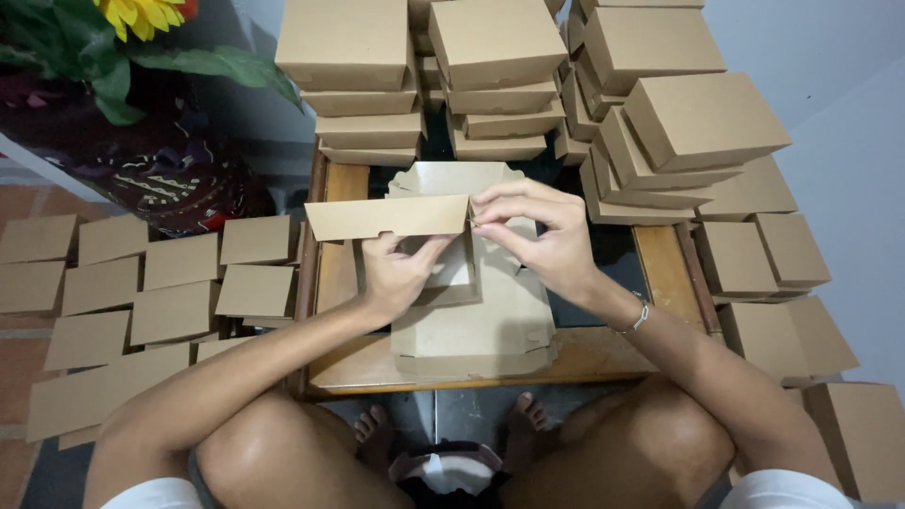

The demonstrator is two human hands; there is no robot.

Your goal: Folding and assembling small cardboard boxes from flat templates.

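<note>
Folding a brown cardboard box blank [471,311] on the low wooden counter [660,273], the left hand [401,273] is gripping the raised side flap [386,217] from below while the right hand [537,231] is pinching its end corner shut. Risk: the flap is springing against both hands — a slackened pinch could let it flatten or crease. Finished boxes [490,66] are standing stacked behind; flat blanks [170,283] are lying on the tiled floor — beside a flower vase [160,179].
</note>
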